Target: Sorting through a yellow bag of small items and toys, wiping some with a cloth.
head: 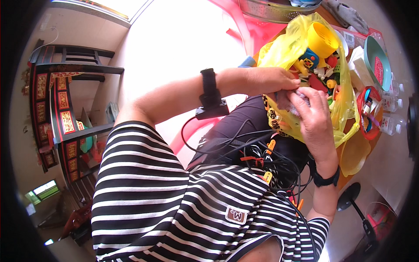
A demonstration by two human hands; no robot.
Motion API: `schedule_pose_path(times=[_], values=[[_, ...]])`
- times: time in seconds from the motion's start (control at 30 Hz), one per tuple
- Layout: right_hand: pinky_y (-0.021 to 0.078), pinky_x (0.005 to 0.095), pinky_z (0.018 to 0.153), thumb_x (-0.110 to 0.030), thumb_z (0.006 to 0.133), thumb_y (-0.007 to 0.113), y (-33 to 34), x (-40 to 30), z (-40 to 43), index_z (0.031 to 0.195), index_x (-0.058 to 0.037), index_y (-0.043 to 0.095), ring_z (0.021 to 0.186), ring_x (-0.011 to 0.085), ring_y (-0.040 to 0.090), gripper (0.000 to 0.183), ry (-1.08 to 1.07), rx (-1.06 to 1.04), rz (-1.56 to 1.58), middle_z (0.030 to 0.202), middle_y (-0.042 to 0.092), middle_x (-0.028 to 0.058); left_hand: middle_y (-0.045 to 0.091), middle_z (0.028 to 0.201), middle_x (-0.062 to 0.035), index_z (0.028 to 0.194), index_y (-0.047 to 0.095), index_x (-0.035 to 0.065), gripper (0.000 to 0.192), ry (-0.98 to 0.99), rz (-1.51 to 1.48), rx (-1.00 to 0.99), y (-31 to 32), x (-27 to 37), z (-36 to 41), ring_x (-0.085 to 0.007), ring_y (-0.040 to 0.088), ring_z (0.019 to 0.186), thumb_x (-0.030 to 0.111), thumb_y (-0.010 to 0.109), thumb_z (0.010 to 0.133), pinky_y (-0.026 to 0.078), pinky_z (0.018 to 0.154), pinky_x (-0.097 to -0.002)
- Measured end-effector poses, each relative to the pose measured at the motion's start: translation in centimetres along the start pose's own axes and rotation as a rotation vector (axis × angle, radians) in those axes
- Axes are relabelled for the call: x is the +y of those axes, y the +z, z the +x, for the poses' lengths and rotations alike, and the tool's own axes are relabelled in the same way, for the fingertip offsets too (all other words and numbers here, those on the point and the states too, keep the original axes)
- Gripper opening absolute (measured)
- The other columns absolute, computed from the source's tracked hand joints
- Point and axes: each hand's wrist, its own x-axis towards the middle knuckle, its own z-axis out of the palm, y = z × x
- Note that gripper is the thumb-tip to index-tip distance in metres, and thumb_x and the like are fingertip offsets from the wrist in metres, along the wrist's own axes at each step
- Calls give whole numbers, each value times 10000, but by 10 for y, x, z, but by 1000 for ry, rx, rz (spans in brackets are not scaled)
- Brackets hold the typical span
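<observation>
Both of my hands are together over the near side of a yellow plastic bag [347, 122] that bears black writing. A fuzzy greyish-purple cloth [305, 99] is bunched between them. My right hand [315, 113] wraps its fingers over the cloth. From the left, my left hand [278, 79] pinches at the cloth's upper edge with thumb and fingers, partly hiding it. Inside the bag, just beyond my fingers, lie mixed plastic toys, among them a yellow cup [322, 36], a blue toy piece [309, 57] and a small yellow piece [331, 84].
Right of the bag stand a green oval dish [376, 62], a red basket [370, 127] of small items and several plastic bottles [391, 124]. A metal strainer [278, 11] is at the top. Black cables [281, 154] with clips cross my lap.
</observation>
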Motion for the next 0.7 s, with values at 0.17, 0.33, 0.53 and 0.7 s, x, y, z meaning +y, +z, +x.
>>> schedule_pose_path(times=[0.17, 0.33, 0.53, 0.7], values=[[477, 410, 888, 17, 757, 665, -1, -2, 1, 1147, -44, 681, 999, 296, 572, 396, 3, -34, 24, 1110, 586, 108, 715, 931, -83, 1098, 635, 12, 486, -92, 31, -34, 0, 14, -3, -154, 679, 741, 429, 387, 1071, 542, 702, -285], [491, 414, 865, 89, 760, 654, -30, 12, 20, 1209, -30, 654, 1007, 329, 583, 465, 18, 240, 24, 1130, 582, 132, 698, 948, -144, 1057, 617, -26, 392, 39, -360, -6, -6, 62, 23, -223, 696, 791, 319, 431, 1064, 568, 761, -314], [505, 394, 845, 74, 764, 662, -82, 42, 40, 1164, -53, 674, 995, 319, 597, 420, -60, 410, -191, 1091, 597, 115, 658, 1049, -147, 1151, 563, -42, 239, 178, -498, -192, -4, 143, 66, -211, 671, 929, 151, 497, 1027, 566, 864, -311], [510, 393, 840, 96, 735, 657, -98, 51, 22, 1127, -56, 694, 988, 310, 601, 422, -23, 380, -265, 1073, 607, 104, 667, 1195, -178, 1185, 601, -32, 291, 302, -627, -553, -17, 119, 96, -262, 676, 1058, 187, 497, 1023, 543, 963, -413]])
